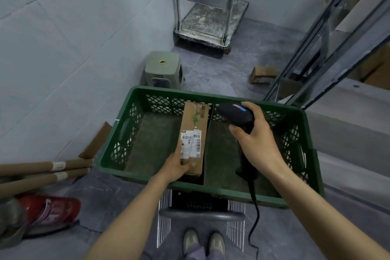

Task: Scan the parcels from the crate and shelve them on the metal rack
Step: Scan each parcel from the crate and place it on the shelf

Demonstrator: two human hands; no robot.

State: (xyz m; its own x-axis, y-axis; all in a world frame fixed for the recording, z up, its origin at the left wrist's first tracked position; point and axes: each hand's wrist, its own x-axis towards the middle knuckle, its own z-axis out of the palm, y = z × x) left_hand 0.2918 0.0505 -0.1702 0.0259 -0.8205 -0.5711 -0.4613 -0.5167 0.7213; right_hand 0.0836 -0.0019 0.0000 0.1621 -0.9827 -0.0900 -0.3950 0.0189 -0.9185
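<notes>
- We read "17H" above barcodes on the white paper labels (191,142) of the long brown cardboard parcel (195,120); the finer print is too small.
- We cannot read the grey-green plastic stool's (162,69) small logo.

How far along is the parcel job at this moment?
Mostly done, it seems: the green crate holds only one parcel. In hand: the left hand grips it, the right hand holds the scanner over the crate. Left: scan it and shelve it on the metal rack.
</notes>
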